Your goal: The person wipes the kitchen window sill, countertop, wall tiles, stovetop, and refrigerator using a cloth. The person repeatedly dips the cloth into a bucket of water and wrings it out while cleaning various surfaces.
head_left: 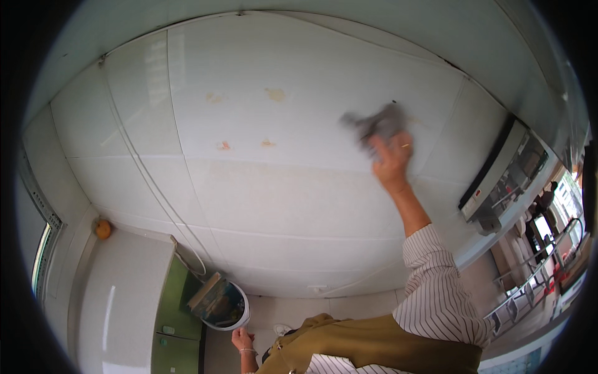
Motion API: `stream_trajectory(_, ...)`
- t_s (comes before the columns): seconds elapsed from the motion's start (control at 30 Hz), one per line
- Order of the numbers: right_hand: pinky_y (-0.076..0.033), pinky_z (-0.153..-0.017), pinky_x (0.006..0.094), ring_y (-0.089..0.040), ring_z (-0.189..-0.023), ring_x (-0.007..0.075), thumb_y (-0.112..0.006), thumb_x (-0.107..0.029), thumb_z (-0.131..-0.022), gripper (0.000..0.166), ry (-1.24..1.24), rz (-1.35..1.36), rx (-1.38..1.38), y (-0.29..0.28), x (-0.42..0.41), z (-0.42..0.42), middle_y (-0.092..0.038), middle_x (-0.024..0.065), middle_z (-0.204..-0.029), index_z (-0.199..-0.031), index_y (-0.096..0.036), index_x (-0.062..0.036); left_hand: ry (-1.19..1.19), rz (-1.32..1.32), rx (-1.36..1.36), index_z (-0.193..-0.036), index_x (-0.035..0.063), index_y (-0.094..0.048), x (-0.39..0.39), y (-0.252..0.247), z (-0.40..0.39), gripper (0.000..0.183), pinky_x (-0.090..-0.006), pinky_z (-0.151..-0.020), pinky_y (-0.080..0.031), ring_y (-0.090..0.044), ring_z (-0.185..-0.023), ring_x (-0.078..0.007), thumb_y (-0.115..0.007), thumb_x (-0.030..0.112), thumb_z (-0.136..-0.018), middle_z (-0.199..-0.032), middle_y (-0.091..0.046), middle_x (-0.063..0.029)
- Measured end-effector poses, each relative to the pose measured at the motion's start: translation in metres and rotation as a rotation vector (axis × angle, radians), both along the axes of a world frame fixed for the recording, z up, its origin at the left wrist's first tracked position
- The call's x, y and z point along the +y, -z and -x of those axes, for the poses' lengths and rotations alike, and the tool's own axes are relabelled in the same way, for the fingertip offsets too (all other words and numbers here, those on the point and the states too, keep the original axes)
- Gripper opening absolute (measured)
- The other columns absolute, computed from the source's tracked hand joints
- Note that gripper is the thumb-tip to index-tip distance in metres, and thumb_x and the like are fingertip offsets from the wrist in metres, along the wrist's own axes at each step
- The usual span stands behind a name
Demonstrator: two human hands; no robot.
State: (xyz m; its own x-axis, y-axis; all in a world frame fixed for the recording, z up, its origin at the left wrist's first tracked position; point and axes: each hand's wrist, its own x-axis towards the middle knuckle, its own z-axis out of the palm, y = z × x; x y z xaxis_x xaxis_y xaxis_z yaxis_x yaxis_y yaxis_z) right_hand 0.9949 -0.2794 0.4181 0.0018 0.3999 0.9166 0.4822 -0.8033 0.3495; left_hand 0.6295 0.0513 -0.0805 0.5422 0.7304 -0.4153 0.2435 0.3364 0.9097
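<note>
My right hand [394, 161], with a ring on one finger, is raised against the white tiled wall [261, 196] and presses a grey cloth [385, 124] to it. Both hand and cloth are slightly blurred. Left of the cloth, the wall bears yellowish stains [275, 94] and small reddish marks [224, 146]. My left hand [243, 339] hangs low with its fingers curled, beside the rim of a white bucket [246, 312]; nothing shows in it. The bucket holds a piece of cardboard [205, 297] and other things that I cannot make out.
At the left stands a green cabinet [175, 318] with a pale countertop [126, 280] and an orange round fruit [103, 229] in its corner. A white cable [149, 187] runs down the wall. A wall-mounted appliance [495, 173] is at the right, near a metal rack [528, 280].
</note>
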Motion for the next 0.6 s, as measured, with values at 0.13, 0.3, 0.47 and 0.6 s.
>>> stream_trajectory(0.13,-0.042,-0.088,0.0452,-0.048,-0.110,0.0344,-0.060,0.001,-0.055,0.007,-0.206,0.198,0.216,0.025,0.008,0.035,-0.059,0.0083,-0.113,-0.061,-0.060,-0.0024,0.149,0.048,-0.039,-0.085,0.0019,-0.056,-0.009,-0.012,-0.009,0.015,-0.0260,-0.042,-0.047,-0.056,-0.045,-0.0147,-0.053,0.016,-0.089,-0.057,-0.060,-0.0086)
stream_trajectory(0.3,-0.043,-0.090,0.0496,-0.046,-0.108,0.0421,-0.058,0.003,-0.063,0.045,-0.060,-0.325,-0.002,-0.064,0.009,0.028,-0.054,0.0212,-0.108,-0.106,-0.064,-0.0057,0.145,0.038,0.028,-0.084,0.0013,-0.056,-0.005,-0.009,0.013,0.015,-0.0270,-0.042,-0.048,-0.057,-0.046,-0.0159,-0.054,0.016,-0.087,-0.057,-0.060,-0.0094)
stream_trajectory(0.47,-0.044,-0.081,0.0413,-0.051,-0.098,0.0308,-0.062,-0.005,-0.070,0.021,-0.126,0.174,0.053,0.017,0.019,0.018,-0.057,0.0093,-0.090,-0.086,-0.071,-0.0162,0.195,0.107,0.042,-0.083,0.0011,-0.056,-0.014,-0.009,0.015,0.015,-0.0280,-0.042,-0.048,-0.058,-0.046,-0.0166,-0.056,0.016,-0.086,-0.056,-0.060,-0.0101)
stream_trajectory(0.6,-0.037,-0.091,0.0429,-0.045,-0.106,0.0291,-0.070,-0.014,-0.067,0.035,-0.257,0.198,0.369,0.056,0.028,0.029,-0.055,0.0052,-0.112,-0.101,-0.062,-0.0079,0.218,-0.097,-0.034,-0.082,-0.0001,-0.057,-0.009,-0.050,-0.013,0.012,-0.0260,-0.042,-0.044,-0.055,-0.045,-0.0144,-0.055,0.012,-0.084,-0.056,-0.059,-0.0086)
